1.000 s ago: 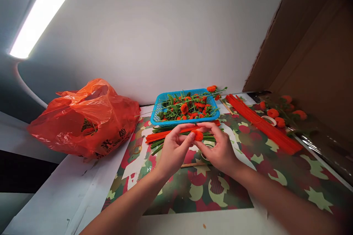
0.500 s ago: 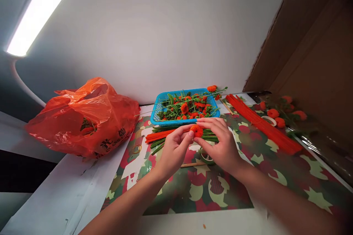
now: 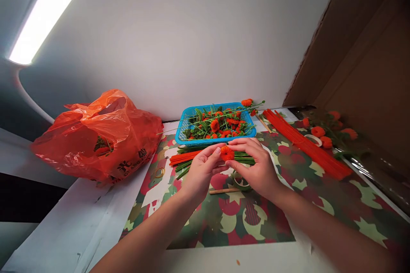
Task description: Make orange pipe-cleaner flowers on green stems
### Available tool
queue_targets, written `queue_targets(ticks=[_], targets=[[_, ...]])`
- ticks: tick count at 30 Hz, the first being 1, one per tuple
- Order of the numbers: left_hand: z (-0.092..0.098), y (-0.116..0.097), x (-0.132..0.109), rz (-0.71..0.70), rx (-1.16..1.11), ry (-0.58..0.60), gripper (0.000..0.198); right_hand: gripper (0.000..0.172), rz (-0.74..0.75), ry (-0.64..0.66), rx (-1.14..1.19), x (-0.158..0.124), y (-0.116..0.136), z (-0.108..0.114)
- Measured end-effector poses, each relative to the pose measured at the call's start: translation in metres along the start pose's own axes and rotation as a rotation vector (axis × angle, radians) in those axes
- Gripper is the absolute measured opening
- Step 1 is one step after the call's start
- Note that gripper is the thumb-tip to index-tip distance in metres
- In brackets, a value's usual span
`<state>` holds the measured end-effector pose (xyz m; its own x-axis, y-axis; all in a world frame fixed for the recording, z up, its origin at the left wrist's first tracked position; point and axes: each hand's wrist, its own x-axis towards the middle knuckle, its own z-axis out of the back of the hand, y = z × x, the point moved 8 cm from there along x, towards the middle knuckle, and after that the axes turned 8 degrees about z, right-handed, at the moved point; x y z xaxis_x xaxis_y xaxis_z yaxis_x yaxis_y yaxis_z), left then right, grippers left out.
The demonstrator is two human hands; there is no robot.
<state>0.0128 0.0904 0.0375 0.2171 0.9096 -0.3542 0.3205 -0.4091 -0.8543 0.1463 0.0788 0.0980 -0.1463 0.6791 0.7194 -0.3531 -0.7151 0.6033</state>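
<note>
Between my two hands is a small orange pumpkin [image 3: 227, 153] that looks made of fuzzy pipe cleaner. My left hand [image 3: 204, 167] pinches it from the left, thumb and fingertips at its edge. From the other side, my right hand [image 3: 257, 166] holds it between thumb and fingers. Behind the hands lie orange pipe cleaners [image 3: 184, 158] and green pipe cleaners [image 3: 182, 169], partly hidden by my fingers. A roll of green tape [image 3: 241, 182] and a thin wooden stick [image 3: 221, 191] rest on the mat under the hands.
A blue basket [image 3: 185, 141] of orange pumpkins and green stems stands behind. An orange plastic bag [image 3: 105, 140] sits left. A bundle of orange pipe cleaners [image 3: 307, 147], a white tape roll [image 3: 313, 140] and more orange pumpkins [image 3: 318, 132] lie right, beside cardboard [image 3: 361, 51].
My left thumb and fingers have shifted slightly on the pumpkin, uncovering more of its left side. The pumpkin has turned a little and sits slightly lower. My right hand is nearly unchanged.
</note>
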Motion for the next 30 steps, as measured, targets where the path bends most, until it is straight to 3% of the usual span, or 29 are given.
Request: queue_targets(ticks=[9,18,23,27,30], targets=[[0.003,0.000,0.000,-0.043,0.012,-0.037,0.051,0.015,-0.036,-0.003,0.089,-0.005,-0.010,-0.004],[0.000,0.001,0.000,-0.016,0.019,-0.013,0.041,0.018,-0.021,0.003,0.076,-0.003,-0.011,-0.002],[0.000,-0.013,-0.005,-0.205,0.104,-0.030,0.040,0.025,-0.084,-0.053,0.085,-0.003,-0.008,0.003],[-0.006,-0.024,-0.016,-0.395,0.258,-0.016,0.035,0.012,-0.099,-0.099,0.123,-0.003,-0.005,0.005],[-0.008,-0.027,-0.021,-0.454,0.365,-0.022,0.029,0.006,-0.060,-0.084,0.135,-0.001,-0.002,0.006]])
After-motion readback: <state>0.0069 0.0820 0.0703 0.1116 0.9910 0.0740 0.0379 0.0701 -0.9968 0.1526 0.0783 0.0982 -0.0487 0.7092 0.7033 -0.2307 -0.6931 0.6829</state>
